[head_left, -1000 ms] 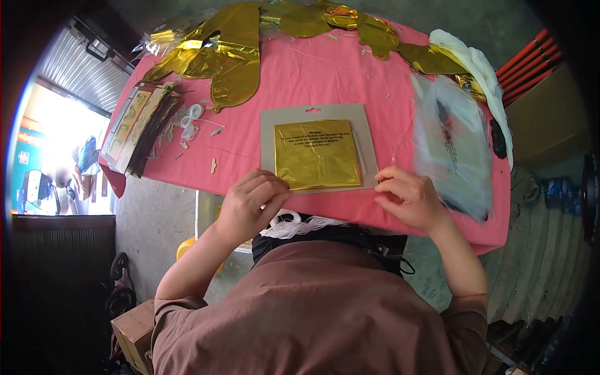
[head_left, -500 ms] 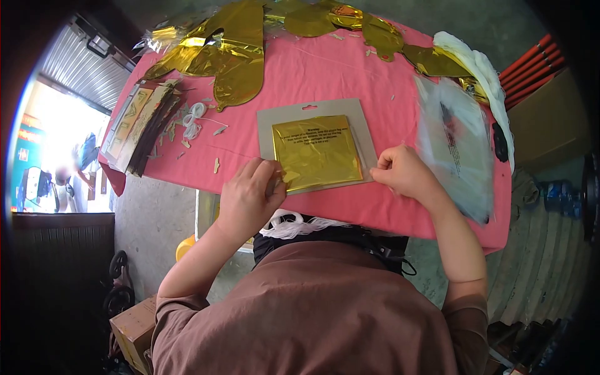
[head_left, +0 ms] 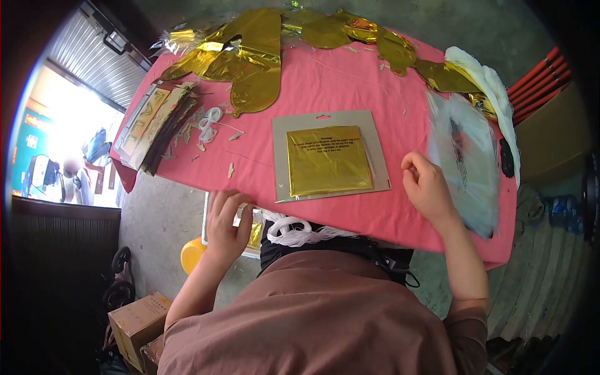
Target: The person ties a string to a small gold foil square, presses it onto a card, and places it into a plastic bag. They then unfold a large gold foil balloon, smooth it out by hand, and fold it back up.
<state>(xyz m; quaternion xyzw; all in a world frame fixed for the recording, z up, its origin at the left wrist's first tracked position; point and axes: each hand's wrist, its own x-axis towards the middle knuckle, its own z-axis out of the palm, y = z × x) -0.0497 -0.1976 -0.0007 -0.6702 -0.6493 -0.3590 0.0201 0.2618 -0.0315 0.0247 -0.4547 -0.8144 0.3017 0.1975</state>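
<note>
A gold foil square (head_left: 328, 165) with dark printing lies flat on a grey-brown card (head_left: 378, 147) with a hanging hole, seemingly in a clear plastic sleeve. Neither hand touches it. At the front edge of the pink cloth, my left hand (head_left: 226, 224) hangs left of the card, fingers loosely bent and thumb apart, above a white box (head_left: 250, 253) holding gold foil. To the card's right is my right hand (head_left: 430, 187), its fingers curled in with nothing visible in them. The nearest thing on its other side is a stack of clear plastic bags (head_left: 469, 169).
Gold foil pieces (head_left: 256, 47) line the table's far edge. A stack of cards (head_left: 150, 128), a coil of white string (head_left: 209, 122) and paper scraps lie at left. White thread (head_left: 294, 232) hangs at my waist. A person (head_left: 94, 150) is visible outside at left.
Both hands have come away from the foil and card. The left went down and left to the table edge; the right moved a little right. The view shifted slightly.
</note>
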